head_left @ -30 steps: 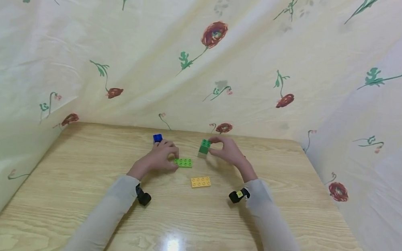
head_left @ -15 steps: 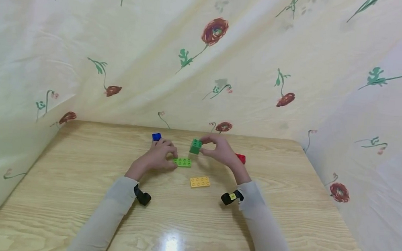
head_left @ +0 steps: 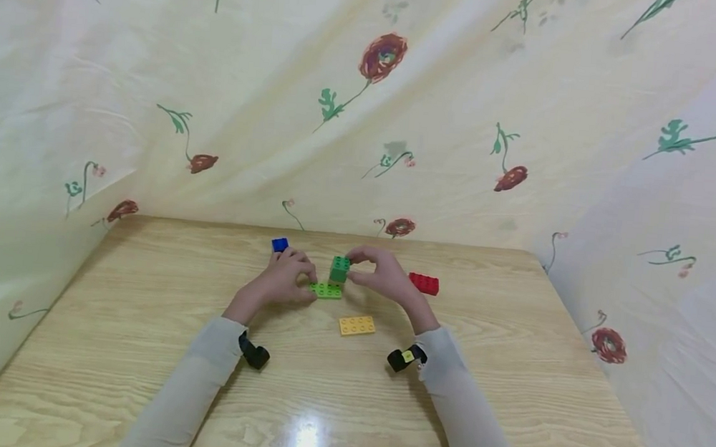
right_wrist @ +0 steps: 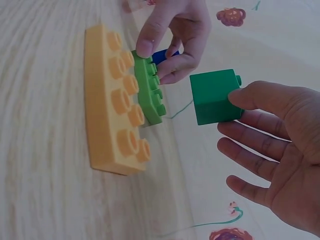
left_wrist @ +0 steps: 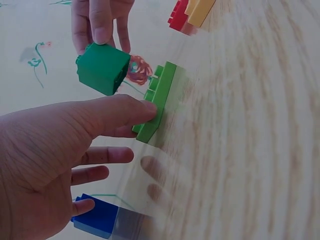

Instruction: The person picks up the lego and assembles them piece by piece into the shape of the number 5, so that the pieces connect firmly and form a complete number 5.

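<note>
A flat light green toy brick [head_left: 330, 292] lies on the table, its left end pinched between thumb and index finger of my left hand [head_left: 284, 276]. In the left wrist view that hand's other fingers are spread. My right hand [head_left: 385, 276] pinches a square dark green toy brick [head_left: 339, 270] by its side, studs up. It hangs above the light green brick, and in the right wrist view the dark green brick [right_wrist: 215, 97] is apart from it. Behind my left hand's fingers sits a blue brick [head_left: 280, 245], partly hidden.
A flat yellow-orange brick [head_left: 357, 326] lies in front of the light green one. Right of my right hand is a red brick [head_left: 423, 283]. The wooden table [head_left: 340, 409] ends at a flowered curtain [head_left: 266, 99] behind.
My right hand has moved left with the dark green brick, now over the light green one. The red brick has come into full view. My left hand keeps its place.
</note>
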The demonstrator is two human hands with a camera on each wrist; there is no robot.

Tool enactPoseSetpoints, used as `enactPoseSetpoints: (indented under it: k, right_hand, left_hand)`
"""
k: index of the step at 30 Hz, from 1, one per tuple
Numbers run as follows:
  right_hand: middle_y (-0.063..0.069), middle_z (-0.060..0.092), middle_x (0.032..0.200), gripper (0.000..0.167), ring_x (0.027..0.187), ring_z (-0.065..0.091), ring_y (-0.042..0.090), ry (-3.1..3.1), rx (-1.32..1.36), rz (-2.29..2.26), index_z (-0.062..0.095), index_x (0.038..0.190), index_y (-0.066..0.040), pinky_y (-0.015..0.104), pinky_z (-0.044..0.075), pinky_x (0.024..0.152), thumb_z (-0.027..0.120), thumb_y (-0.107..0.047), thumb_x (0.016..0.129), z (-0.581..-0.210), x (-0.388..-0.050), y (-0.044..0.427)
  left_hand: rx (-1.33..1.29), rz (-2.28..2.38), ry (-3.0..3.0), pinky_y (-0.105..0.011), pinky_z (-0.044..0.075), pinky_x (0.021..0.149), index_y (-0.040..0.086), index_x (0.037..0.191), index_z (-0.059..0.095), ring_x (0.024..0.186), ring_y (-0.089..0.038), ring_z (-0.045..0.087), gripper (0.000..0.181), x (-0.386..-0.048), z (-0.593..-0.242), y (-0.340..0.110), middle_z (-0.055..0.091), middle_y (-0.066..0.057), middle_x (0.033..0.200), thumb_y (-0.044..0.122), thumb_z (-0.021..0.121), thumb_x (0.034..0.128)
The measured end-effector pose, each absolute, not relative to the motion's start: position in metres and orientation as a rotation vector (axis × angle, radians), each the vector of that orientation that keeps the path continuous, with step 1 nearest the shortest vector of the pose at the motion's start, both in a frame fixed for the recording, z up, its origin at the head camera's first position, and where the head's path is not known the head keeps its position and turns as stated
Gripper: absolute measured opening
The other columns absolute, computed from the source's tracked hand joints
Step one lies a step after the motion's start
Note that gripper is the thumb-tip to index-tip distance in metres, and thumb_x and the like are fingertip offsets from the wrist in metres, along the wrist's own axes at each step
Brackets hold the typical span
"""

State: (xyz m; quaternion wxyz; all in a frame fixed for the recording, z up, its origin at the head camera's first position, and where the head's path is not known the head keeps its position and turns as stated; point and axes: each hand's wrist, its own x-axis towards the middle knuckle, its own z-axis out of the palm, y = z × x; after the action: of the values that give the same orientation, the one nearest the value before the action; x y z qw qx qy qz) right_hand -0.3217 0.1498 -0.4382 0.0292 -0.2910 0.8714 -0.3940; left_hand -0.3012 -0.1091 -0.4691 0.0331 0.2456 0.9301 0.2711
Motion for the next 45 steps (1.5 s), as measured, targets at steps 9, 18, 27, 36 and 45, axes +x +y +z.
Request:
enactPoseSetpoints:
  k: [9, 18, 27, 36, 45]
  right_hand:
    - [0.01, 0.073, 0.121, 0.032, 0.117, 0.065, 0.032, 2.66, -0.911, -1.215, 0.069, 0.123, -0.007, 0.06, 0.042, 0.109, 0.074, -0.013, 0.092, -0.442, -0.322, 0.15]
    - [0.009, 0.072, 0.121, 0.032, 0.118, 0.065, 0.033, 2.65, -0.924, -1.2, 0.069, 0.124, -0.008, 0.058, 0.045, 0.107, 0.074, -0.015, 0.093, -0.445, -0.325, 0.149]
    - [0.01, 0.072, 0.122, 0.033, 0.12, 0.063, 0.035, 2.63, -0.899, -1.195, 0.069, 0.125, -0.009, 0.061, 0.044, 0.106, 0.071, -0.017, 0.094, -0.446, -0.323, 0.147]
    - [0.009, 0.072, 0.121, 0.031, 0.119, 0.064, 0.033, 2.638, -0.921, -1.157, 0.069, 0.124, -0.008, 0.06, 0.043, 0.108, 0.072, -0.015, 0.094, -0.448, -0.323, 0.144]
    - [0.009, 0.072, 0.121, 0.031, 0.119, 0.064, 0.031, 2.648, -0.908, -1.119, 0.069, 0.124, -0.008, 0.056, 0.045, 0.108, 0.072, -0.014, 0.094, -0.45, -0.324, 0.143]
  left_hand:
    - [0.75, 0.843, 2.861, -0.055, 0.024, 0.109, 0.021, 0.096, 0.073, 0.129, -0.031, 0.042, 0.017, -0.303, -0.472, -0.109, 0.062, -0.005, 0.125, 0.032, 0.082, 0.0855]
    - [0.763, 0.855, 2.879, -0.054, 0.024, 0.107, 0.022, 0.095, 0.073, 0.128, -0.031, 0.042, 0.016, -0.304, -0.473, -0.109, 0.063, -0.004, 0.122, 0.031, 0.083, 0.0851]
    - [0.751, 0.841, 2.87, -0.054, 0.023, 0.107, 0.022, 0.094, 0.072, 0.126, -0.029, 0.04, 0.016, -0.305, -0.473, -0.109, 0.063, -0.004, 0.122, 0.032, 0.082, 0.0855]
    - [0.751, 0.838, 2.876, -0.054, 0.024, 0.107, 0.023, 0.093, 0.072, 0.126, -0.029, 0.041, 0.016, -0.307, -0.475, -0.11, 0.064, -0.004, 0.124, 0.033, 0.082, 0.085]
    - [0.744, 0.831, 2.875, -0.055, 0.023, 0.107, 0.023, 0.091, 0.071, 0.127, -0.029, 0.041, 0.016, -0.306, -0.474, -0.109, 0.064, -0.004, 0.124, 0.033, 0.082, 0.0849]
